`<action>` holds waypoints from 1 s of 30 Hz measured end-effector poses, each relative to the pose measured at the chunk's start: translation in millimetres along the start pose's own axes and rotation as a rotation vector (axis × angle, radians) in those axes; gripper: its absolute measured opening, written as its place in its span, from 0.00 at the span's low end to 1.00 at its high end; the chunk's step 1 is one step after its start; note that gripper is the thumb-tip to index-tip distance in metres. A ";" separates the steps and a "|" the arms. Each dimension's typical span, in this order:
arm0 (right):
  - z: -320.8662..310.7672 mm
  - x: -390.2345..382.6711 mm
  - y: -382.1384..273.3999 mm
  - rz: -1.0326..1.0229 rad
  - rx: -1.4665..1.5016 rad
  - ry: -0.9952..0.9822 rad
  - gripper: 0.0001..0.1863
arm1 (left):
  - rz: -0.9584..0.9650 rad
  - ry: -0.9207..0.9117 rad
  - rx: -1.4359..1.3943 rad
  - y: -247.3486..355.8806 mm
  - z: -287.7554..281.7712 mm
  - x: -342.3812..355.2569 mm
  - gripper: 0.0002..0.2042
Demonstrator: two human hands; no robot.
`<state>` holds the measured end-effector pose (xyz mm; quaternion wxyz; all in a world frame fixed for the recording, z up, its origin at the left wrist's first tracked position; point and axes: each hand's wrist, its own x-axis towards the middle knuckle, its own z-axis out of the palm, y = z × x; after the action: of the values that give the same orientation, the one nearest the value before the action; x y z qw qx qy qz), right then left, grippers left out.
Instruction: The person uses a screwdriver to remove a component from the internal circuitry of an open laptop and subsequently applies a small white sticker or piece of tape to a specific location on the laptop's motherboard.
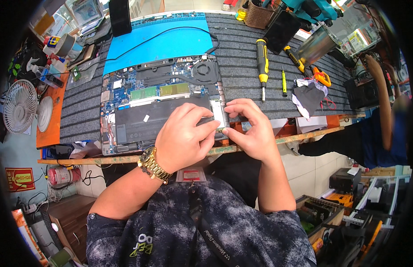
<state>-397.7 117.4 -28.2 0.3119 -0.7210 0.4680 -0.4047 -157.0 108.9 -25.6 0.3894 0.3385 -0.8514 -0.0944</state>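
An opened laptop [139, 115] lies on the bench in front of me, its inner parts bare. It shows a black battery [139, 127], memory modules [159, 91] and a round fan [204, 72]. A small white-labelled drive card [219, 111] sits at the laptop's right side, beside the battery. My left hand [186, 131], with a gold watch on its wrist, reaches over the battery, fingers bent and tips on the card. From the right, my right hand [253, 131] has its thumb and forefinger at the card's right edge. The fingers partly hide the card's lower end.
A blue mat [157, 42] with a black cable lies behind the laptop. Right of it are a large yellow-black screwdriver [262, 62], a slim yellow-green screwdriver [284, 82] and a dark cloth [308, 97]. A white fan [20, 107] stands left; another person's arm [382, 89] is far right.
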 end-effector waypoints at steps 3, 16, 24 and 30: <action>0.2 0.5 -3.5 0.031 0.007 -0.010 0.27 | 0.009 -0.006 0.009 0.2 0.4 -0.5 0.12; -1.1 6.4 -15.6 0.119 -0.079 -0.082 0.34 | 0.041 0.006 0.033 -0.3 1.3 -0.7 0.12; -11.8 10.5 -14.8 0.137 -0.028 -0.170 0.37 | 0.037 -0.014 0.029 -1.6 1.3 -1.7 0.13; -14.9 9.1 -11.1 0.129 0.036 -0.150 0.35 | 0.034 -0.028 0.028 -2.1 1.1 -2.1 0.14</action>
<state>-403.9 112.0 -9.2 0.3843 -0.7119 0.4815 -0.3371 -155.8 108.5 -28.4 0.3741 0.3279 -0.8637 -0.0807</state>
